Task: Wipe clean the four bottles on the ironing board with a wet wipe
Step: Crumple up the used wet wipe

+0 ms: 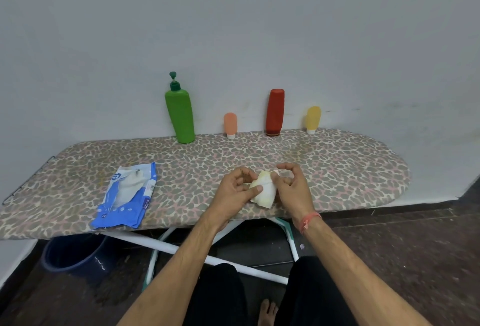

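Both hands, left hand and right hand, pinch a folded wet wipe over the ironing board. It looks yellowed, perhaps soiled, and could smear the four bottles standing upright along the wall.

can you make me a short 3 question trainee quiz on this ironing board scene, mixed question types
1. True or false: the green pump bottle lies on its side on the ironing board.
2. Multiple choice: what do the left hand and right hand hold between them? A) the red bottle B) a folded wet wipe C) the blue pack
3. Fill in: the blue wipe pack lies to the ___ of the hands.

Key
1. False: it stands upright by the wall, like the orange bottle, red bottle and yellow bottle.
2. B, the wet wipe.
3. left
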